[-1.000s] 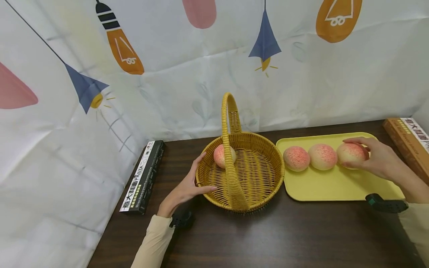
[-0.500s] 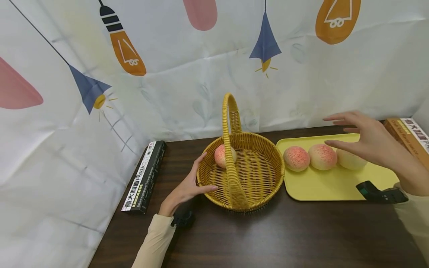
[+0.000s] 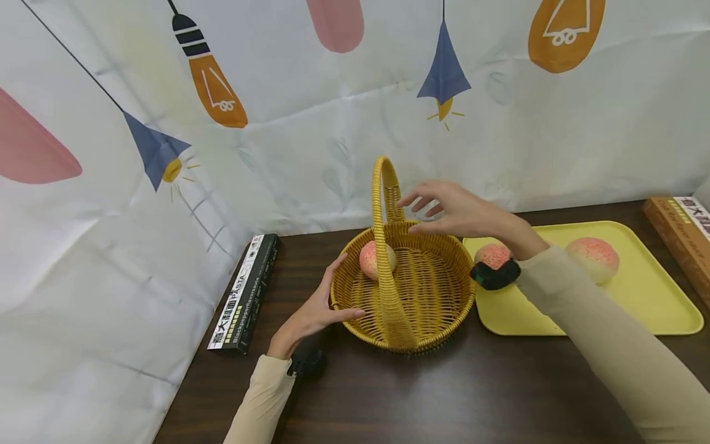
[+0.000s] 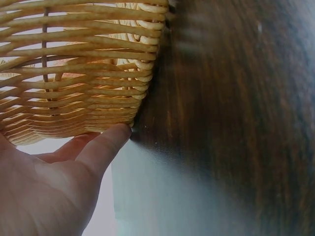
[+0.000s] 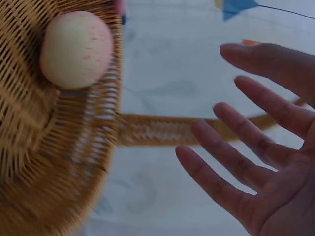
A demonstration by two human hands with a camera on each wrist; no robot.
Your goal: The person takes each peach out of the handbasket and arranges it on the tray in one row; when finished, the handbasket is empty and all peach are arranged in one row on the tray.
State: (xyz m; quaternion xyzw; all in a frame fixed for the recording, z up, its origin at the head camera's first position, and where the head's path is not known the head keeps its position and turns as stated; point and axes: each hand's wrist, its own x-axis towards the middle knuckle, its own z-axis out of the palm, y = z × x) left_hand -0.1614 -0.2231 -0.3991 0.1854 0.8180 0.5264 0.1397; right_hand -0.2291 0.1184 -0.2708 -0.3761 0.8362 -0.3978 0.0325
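My left hand (image 3: 313,313) rests against the left side of a yellow wicker basket (image 3: 429,283), with fingers and thumb fairly straight and spread along it. In the left wrist view, fingertips (image 4: 110,140) touch the wicker near the tabletop. One pale, pink-speckled peach (image 3: 368,259) lies in the basket, partly behind the tall handle (image 3: 390,296). My right hand (image 3: 457,208) is over the basket's back right, fingers loosely bent, holding nothing. On the yellow tray (image 3: 654,302), two peaches show: the left one (image 3: 492,254) partly covered by the wrist camera, another peach (image 3: 593,256) farther right.
A black pasta box (image 3: 244,296) lies on the dark table (image 3: 432,394) at the left. At the far right is a brown pasta sauce box (image 3: 679,237). A white patterned cloth (image 3: 310,172) hangs behind. My right forearm crosses the tray, hiding part of it.
My right hand lets go of the rightmost peach, lifts, and swings left over the basket. That peach stays on the tray; the middle one is now hidden by my arm. The left hand stays put.
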